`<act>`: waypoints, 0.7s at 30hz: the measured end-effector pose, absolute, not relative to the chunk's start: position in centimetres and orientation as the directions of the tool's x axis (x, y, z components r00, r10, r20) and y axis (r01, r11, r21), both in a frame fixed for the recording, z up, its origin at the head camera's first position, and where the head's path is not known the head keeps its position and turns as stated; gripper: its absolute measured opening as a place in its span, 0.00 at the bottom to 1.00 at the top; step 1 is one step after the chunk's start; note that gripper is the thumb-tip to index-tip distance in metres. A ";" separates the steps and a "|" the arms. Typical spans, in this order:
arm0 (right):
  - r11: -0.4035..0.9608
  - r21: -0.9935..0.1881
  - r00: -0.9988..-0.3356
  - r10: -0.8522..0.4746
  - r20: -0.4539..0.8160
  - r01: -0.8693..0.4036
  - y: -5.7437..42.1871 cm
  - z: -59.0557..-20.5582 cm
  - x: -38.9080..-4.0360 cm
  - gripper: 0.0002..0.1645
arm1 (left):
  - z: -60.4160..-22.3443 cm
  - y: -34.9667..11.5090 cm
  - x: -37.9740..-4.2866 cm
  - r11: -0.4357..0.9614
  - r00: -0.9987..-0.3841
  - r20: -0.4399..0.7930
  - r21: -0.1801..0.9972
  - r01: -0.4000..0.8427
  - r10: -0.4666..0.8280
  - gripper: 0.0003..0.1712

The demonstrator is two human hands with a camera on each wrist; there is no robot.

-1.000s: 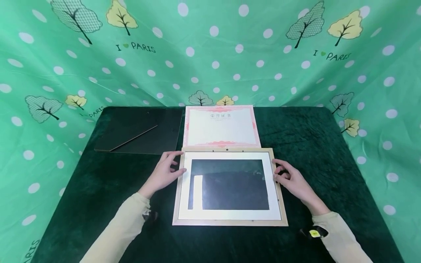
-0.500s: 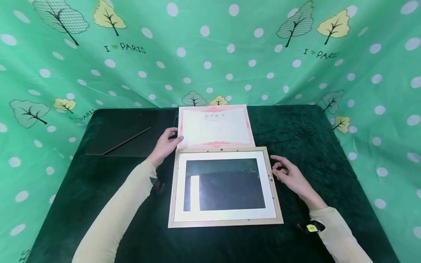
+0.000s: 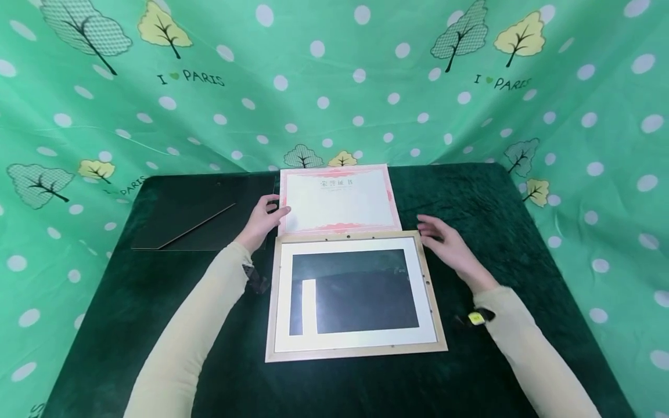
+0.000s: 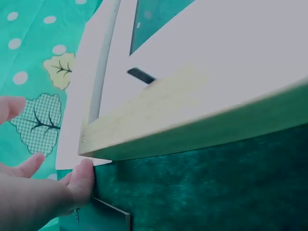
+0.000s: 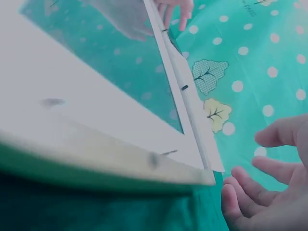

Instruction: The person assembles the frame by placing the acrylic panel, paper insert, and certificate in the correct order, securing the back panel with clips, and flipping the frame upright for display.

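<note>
A white certificate (image 3: pixel 340 200) with a pink patterned border lies behind a light wooden picture frame (image 3: pixel 272 302). The frame holds a white mat around a glossy dark pane (image 3: pixel 360 296). At the certificate's left edge is my left hand (image 3: pixel 259 220), its thumb overlapping the border in the head view. Its fingers are spread apart in the left wrist view, with the thumb close to the sheet's near corner. My right hand (image 3: pixel 446 244) is just outside the frame's far right corner, fingers loosely bent and holding nothing. The certificate's near edge meets the frame's far rail.
On the left of the dark green cloth (image 3: pixel 470 383) lies a black backing board (image 3: pixel 183 209) with a slanted, partly lifted stand flap. A green polka-dot curtain (image 3: pixel 360 75) with tree prints surrounds the table at the back and sides.
My left hand has left the frame's left rail and moved forward to the certificate's edge. My right hand has moved forward from the frame's right side to its far corner.
</note>
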State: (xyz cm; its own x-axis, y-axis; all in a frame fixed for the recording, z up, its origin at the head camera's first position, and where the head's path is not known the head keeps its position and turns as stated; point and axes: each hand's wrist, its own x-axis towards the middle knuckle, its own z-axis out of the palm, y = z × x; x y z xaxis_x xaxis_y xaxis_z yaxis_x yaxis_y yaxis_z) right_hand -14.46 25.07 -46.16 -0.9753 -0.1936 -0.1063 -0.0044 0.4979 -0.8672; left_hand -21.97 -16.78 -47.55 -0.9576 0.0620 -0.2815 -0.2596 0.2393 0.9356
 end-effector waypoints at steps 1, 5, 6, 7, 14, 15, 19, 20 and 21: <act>0.482 -0.876 -0.972 -0.206 -0.116 0.002 24.6 -46.1 -15.5 0.30 | -47.6 -16.9 -22.1 0.221 -0.955 -0.290 0.937 -0.270 0.061 0.39; 0.427 -0.903 -0.958 -0.240 -0.158 0.042 22.9 -46.4 -19.3 0.33 | -47.6 -16.8 -22.5 0.191 -0.949 -0.314 0.934 -0.302 0.038 0.38; 0.412 -0.909 -0.955 -0.241 -0.174 0.062 22.5 -46.5 -20.1 0.34 | -47.7 -16.7 -22.6 0.191 -0.946 -0.323 0.931 -0.310 0.037 0.38; 0.394 -0.915 -0.950 -0.243 -0.195 0.087 22.2 -46.7 -20.8 0.35 | -47.7 -16.7 -22.6 0.188 -0.941 -0.336 0.928 -0.322 0.042 0.38; 0.278 -0.930 -0.925 -0.225 -0.305 0.239 20.7 -47.5 -23.7 0.40 | -47.9 -16.3 -22.8 0.168 -0.924 -0.376 0.917 -0.360 0.073 0.38; 0.265 -0.932 -0.927 -0.213 -0.307 0.248 20.6 -47.5 -23.9 0.40 | -47.8 -16.3 -22.8 0.163 -0.925 -0.374 0.919 -0.359 0.071 0.38; 0.287 -0.919 -0.935 -0.149 -0.320 0.269 20.4 -47.4 -24.4 0.38 | -47.8 -16.4 -23.1 0.162 -0.930 -0.361 0.924 -0.347 0.073 0.38; 0.304 -0.914 -0.936 -0.141 -0.324 0.270 20.4 -47.4 -24.5 0.38 | -47.9 -16.4 -23.1 0.166 -0.931 -0.357 0.925 -0.341 0.077 0.37; 0.320 -0.908 -0.935 -0.139 -0.327 0.270 20.4 -47.4 -24.6 0.38 | -47.9 -16.4 -23.1 0.167 -0.932 -0.353 0.927 -0.337 0.081 0.37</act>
State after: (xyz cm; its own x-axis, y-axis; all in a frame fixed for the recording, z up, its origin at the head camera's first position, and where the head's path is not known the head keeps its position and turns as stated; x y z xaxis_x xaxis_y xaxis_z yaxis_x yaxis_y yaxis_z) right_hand -24.62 20.39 -47.41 -0.9349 -0.1392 -0.3265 0.2696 0.3199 -0.9083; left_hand -23.15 -16.45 -47.89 -0.9321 0.0808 -0.3532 -0.3367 0.1666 0.9267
